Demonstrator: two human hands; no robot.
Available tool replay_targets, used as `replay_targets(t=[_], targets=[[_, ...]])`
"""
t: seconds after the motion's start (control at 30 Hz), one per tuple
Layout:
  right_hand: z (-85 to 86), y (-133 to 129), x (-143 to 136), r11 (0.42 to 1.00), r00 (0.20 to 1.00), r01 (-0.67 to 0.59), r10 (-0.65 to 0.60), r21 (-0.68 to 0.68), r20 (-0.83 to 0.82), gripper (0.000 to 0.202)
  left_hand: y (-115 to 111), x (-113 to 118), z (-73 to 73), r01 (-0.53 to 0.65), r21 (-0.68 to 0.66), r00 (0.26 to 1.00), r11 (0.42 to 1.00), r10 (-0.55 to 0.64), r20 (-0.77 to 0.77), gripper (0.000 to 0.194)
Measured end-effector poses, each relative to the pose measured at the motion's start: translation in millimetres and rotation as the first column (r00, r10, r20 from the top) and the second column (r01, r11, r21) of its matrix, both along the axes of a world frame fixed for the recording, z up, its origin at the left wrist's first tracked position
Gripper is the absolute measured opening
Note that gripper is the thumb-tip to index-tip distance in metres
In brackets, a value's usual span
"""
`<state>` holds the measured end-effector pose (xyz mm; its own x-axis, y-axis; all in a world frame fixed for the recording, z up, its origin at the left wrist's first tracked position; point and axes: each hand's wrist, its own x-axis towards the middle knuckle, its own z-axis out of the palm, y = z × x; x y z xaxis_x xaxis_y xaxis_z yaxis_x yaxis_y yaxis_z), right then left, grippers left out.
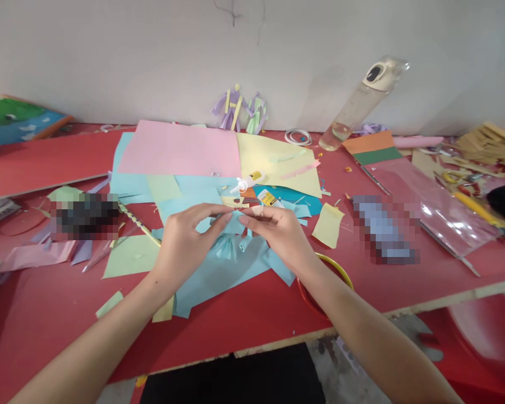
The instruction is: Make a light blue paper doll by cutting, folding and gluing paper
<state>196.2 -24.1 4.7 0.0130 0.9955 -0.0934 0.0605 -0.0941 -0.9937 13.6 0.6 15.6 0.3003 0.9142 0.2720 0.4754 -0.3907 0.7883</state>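
Observation:
Between my two hands is a small piece of light blue paper [235, 223], pinched at its edges. My left hand [193, 235] grips its left side between thumb and fingers; my right hand [278, 230] grips its right side. Just below the fingers lies a pleated blue paper piece [227, 248], over a larger blue sheet [210, 286]. A white glue bottle [249, 182] with a yellow label lies just beyond my fingertips. Close to my right hand is another yellow-labelled item [267, 198], partly covered.
Pink [180, 148] and yellow sheets [278, 163] lie behind the hands. Two paper figures [235, 109] lean on the wall. A water bottle [357, 106] stands back right. A striped pencil [138, 224] lies left, a yellow-red ring [336, 265] under my right forearm. The table edge [219, 359] is near me.

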Motion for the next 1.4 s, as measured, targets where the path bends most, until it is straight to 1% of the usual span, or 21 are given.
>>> replay_targets(t=[0.13, 0.27, 0.37, 0.47, 0.63, 0.77, 0.93, 1.03, 1.13, 1.2, 1.4], targets=[[0.3, 0.0, -1.5, 1.000, 0.999, -0.017, 0.016, -0.010, -0.038, 0.023, 0.9, -0.1, 1.6, 0.023, 0.005, 1.000, 1.000, -0.023, -0.015, 0.015], [2.6, -0.4, -2.5, 0.999, 0.997, -0.031, 0.031, -0.008, -0.073, 0.023, 0.0, 0.4, 1.9, 0.041, 0.082, 0.998, 0.996, -0.037, -0.054, 0.013], [3.4, -0.8, -2.6, 0.999, 0.998, -0.032, 0.032, 0.000, -0.062, 0.020, 0.0, 0.7, 0.7, 0.058, 0.134, 0.995, 0.989, -0.047, -0.085, 0.013], [2.7, -0.8, -2.5, 1.000, 0.998, -0.025, 0.025, 0.012, -0.052, 0.019, 1.3, 0.5, -1.5, 0.054, 0.156, 0.995, 0.986, -0.040, -0.095, 0.012], [0.4, 0.1, -2.9, 1.000, 0.998, -0.024, 0.025, 0.019, -0.050, 0.025, 3.6, -0.7, -5.4, 0.058, 0.239, 0.994, 0.969, -0.033, -0.109, 0.010], [-0.3, 0.4, -3.4, 1.000, 0.998, -0.026, 0.027, 0.008, -0.050, 0.028, 4.3, -2.3, -6.6, 0.080, 0.264, 0.990, 0.961, -0.045, -0.137, 0.011], [-0.6, 0.1, -3.2, 1.000, 0.998, -0.031, 0.031, -0.004, -0.056, 0.025, 6.4, -2.3, -8.1, 0.099, 0.297, 0.985, 0.950, -0.051, -0.165, 0.012], [0.2, -0.1, -3.1, 0.999, 0.999, -0.034, 0.034, 0.003, -0.033, 0.023, 7.5, -2.7, -8.3, 0.104, 0.282, 0.983, 0.954, -0.057, -0.172, 0.012], [1.9, -0.7, -2.8, 1.000, 1.000, -0.013, 0.013, 0.009, 0.026, 0.025, 8.0, -3.6, -7.6, 0.098, 0.192, 0.984, 0.977, -0.067, -0.164, 0.012], [2.2, -1.0, -2.0, 1.000, 0.999, -0.016, 0.015, 0.017, 0.052, 0.028, 8.3, -4.0, -7.2, 0.096, 0.164, 0.984, 0.982, -0.068, -0.165, 0.012], [-1.3, 0.3, 1.4, 0.994, 0.993, -0.111, 0.111, -0.011, 0.036, 0.026, 8.7, -3.3, -9.3, 0.123, 0.151, 0.977, 0.981, -0.094, -0.189, 0.013]])
